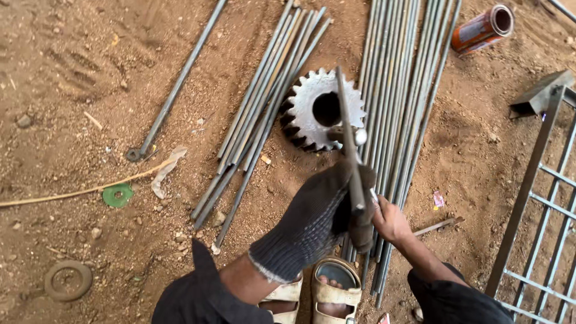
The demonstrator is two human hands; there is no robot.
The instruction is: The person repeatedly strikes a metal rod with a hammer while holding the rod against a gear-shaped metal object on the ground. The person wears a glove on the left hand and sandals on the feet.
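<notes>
Gloved left hand (318, 216) clenched on steel rod (348, 138) over gear (324, 111); bare right hand (390, 221) steadies, its grip unclear; keep rod vertical.

1. Bare reddish-brown dirt ground (72, 72) is stretching across the whole view, scattered with small stones.
2. Soft, even daylight is falling on it, casting only faint shadows.
</notes>
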